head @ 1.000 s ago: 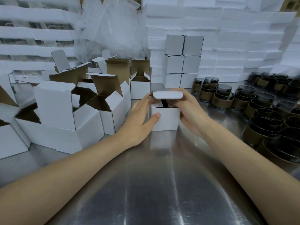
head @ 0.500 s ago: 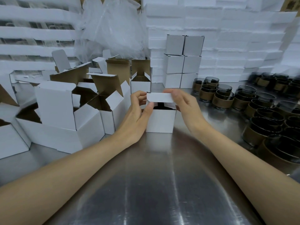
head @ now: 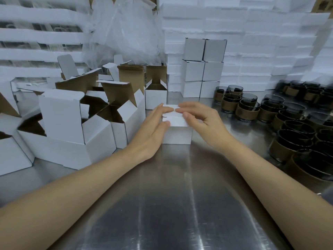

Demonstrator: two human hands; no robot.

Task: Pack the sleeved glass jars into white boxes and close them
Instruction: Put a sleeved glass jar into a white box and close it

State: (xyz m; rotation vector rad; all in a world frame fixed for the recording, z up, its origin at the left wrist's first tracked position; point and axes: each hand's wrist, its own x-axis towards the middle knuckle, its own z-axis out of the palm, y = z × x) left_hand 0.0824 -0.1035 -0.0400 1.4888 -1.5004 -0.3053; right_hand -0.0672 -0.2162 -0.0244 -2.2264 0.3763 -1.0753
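In the middle of the metal table (head: 171, 195), right in front of me, sits the white box (head: 177, 136) with its lid folded down on top. Both my hands are flat on it, nothing gripped. My left hand (head: 153, 131) lies against the box's left side with the fingers straight, reaching over the lid. My right hand (head: 201, 120) comes in from the other side, fingers stretched out across the top and the thumb resting on the lid nearer me. The fingertips of the two hands pretty much meet over the far edge. Both forearms run in low over the table, forming a V.

Just left of the box there's a pile of open boxes (head: 63, 120) with flaps sticking up. Behind it is a stack of closed boxes (head: 203, 69). Off to the right stand the glass jars (head: 248, 109) in brown sleeves, lots of them.
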